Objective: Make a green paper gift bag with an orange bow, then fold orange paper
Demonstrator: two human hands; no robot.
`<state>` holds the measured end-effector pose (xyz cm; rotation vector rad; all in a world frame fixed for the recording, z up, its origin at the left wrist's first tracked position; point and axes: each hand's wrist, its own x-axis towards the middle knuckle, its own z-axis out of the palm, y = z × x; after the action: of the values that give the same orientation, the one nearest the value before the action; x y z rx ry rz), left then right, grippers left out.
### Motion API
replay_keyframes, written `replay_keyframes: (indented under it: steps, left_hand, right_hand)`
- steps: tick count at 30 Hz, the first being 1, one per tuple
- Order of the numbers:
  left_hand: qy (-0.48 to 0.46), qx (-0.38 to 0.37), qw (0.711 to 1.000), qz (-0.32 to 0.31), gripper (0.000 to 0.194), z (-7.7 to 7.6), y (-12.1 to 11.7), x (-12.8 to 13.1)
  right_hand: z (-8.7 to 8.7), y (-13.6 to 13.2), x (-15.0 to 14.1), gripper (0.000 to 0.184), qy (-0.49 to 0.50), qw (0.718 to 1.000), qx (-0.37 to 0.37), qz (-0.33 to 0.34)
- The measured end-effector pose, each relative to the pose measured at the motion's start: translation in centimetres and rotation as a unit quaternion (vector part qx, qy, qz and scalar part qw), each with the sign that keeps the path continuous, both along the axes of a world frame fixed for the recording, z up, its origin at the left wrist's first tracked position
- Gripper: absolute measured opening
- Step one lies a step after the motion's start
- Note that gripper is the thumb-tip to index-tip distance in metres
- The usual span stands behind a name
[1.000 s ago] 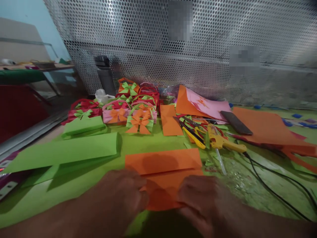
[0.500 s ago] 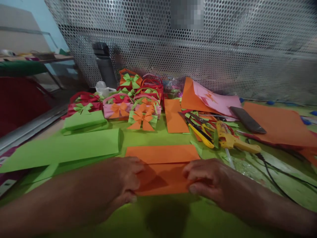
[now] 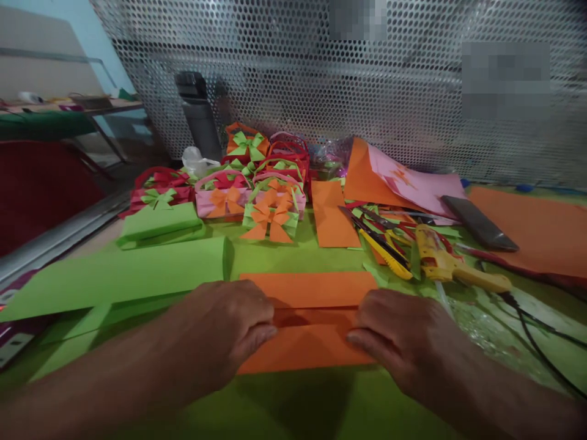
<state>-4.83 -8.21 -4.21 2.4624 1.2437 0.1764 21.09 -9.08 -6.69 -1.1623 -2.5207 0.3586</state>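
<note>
A folded sheet of orange paper (image 3: 302, 351) lies in front of me on the green table surface. Its near flap is turned up toward the far flap, with a narrow strip of the inside showing between them. My left hand (image 3: 238, 327) is closed on the left end of the near flap, its thumb on top and the fingers curled over the edge. At the right end my right hand (image 3: 389, 333) pinches the same flap in a like grip. The fingertips of both hands are partly hidden.
Folded green paper (image 3: 137, 275) lies at left. Small paper bags with bows (image 3: 270, 220) stand behind. To the right are a yellow glue gun (image 3: 435, 260) with its cord, a yellow cutter knife (image 3: 389, 256) and a dark phone-like slab (image 3: 479, 223). A bottle (image 3: 202, 122) stands near the perforated metal panel.
The near edge of the orange paper has been folded up into a flap. Both hands have shifted from its side edges to grip that flap, thumbs now on top.
</note>
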Motion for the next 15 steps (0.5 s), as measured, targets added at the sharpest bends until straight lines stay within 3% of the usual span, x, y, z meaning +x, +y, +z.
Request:
replay_keyframes:
  steps: [3, 9, 15]
  left_hand:
    - [0.037, 0.011, 0.999, -0.013, 0.026, -0.9, 0.0, 0.2]
    - [0.034, 0.153, 0.987, -0.041, 0.027, -3.3, -0.4, 0.4]
    - [0.071, 0.204, 0.973, -0.081, 0.029, -3.4, -1.5, 1.5]
  right_hand:
    - [-0.1, 0.5, 0.0, 0.029, -0.001, 0.999, 0.030, 0.014]
    - [-1.3, 1.8, -0.2, 0.026, -0.017, 0.997, -0.068, -0.039]
    - [-2.1, 2.2, -0.2, 0.026, -0.007, 0.997, -0.069, -0.033]
